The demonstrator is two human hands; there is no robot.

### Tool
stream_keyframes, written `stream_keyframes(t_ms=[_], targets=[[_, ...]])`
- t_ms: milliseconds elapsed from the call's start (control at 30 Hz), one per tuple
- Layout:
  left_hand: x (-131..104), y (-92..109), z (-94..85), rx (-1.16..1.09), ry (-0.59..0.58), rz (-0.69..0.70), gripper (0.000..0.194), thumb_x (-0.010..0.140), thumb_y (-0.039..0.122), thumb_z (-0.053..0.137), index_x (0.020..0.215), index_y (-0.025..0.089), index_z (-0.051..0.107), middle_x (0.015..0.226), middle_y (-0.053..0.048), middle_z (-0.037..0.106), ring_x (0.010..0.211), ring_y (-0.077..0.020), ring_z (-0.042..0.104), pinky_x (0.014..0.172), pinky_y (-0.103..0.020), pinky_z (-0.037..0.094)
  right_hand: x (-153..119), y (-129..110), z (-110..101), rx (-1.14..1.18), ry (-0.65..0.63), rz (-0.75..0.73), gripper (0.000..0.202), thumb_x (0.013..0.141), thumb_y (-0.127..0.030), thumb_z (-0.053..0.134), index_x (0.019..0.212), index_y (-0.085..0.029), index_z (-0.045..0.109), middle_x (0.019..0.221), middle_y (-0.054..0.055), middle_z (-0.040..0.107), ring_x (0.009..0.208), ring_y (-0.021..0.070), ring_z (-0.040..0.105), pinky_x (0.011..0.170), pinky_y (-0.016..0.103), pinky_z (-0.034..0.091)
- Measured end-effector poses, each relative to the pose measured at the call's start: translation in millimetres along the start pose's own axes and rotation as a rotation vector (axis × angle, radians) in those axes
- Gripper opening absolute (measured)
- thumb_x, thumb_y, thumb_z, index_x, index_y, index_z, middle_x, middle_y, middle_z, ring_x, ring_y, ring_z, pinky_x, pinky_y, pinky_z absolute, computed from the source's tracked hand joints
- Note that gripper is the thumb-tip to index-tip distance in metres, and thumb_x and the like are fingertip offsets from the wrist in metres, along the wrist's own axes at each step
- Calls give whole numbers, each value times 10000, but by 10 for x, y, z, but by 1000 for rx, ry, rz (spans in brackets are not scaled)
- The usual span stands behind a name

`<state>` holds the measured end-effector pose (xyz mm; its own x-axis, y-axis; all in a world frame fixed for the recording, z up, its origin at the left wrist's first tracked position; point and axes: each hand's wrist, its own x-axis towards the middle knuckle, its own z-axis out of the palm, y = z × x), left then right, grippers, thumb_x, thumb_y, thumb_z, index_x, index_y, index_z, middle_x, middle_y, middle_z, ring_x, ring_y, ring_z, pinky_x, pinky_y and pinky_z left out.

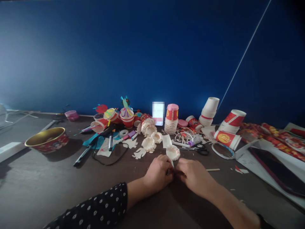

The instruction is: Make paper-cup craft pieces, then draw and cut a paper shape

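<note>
My left hand [159,171] and my right hand [194,175] meet low over the table, their fingertips bent close together. A narrow edge of white paper [172,163] shows at the left fingertips. The right fingers are closed beside it, and what they pinch is hidden. Just beyond the fingertips is a white, cup-shaped paper piece [173,152] with a ragged rim. I cannot tell whether it joins the white paper. Several similar ruffled paper pieces [149,144] lie farther back, with white cut scraps [139,153] next to them.
Black-handled scissors [202,150] and a roll of tape [223,150] lie right of centre. Stacked paper cups [171,119] stand behind. A gold-lined bowl [46,140] and a box cutter [82,156] are left; a dark phone-like slab [277,170] rests in a white tray at right.
</note>
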<state>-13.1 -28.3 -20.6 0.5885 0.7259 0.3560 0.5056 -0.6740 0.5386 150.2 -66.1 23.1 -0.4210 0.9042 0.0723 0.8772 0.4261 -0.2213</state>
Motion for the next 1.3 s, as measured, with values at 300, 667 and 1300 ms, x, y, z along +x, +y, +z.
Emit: stream_keyframes(t_ms=[300,667,1300], targets=[[-23,14,-24,9,19,22,110,607,63,564,675,149,577,732,-35,601,736,-174,518,684,-264,398,12,-34,71,-61,22,-5,202,844,-153,450,754,-172,630,790,43,653,680,142,606,563,253,296],[-23,-8,-37,-92,-2,-36,81,648,85,612,650,161,640,808,-35,634,795,-180,532,731,-270,410,23,-62,39,-78,-29,25,200,831,-148,446,803,-169,644,844,58,663,736,159,619,590,245,328],[2,62,-35,46,17,-4,137,669,48,517,619,155,587,714,-37,592,724,-168,513,690,-269,390,-5,-195,-111,-243,-122,-38,267,836,-89,440,803,-156,696,848,70,682,743,175,617,648,285,348]])
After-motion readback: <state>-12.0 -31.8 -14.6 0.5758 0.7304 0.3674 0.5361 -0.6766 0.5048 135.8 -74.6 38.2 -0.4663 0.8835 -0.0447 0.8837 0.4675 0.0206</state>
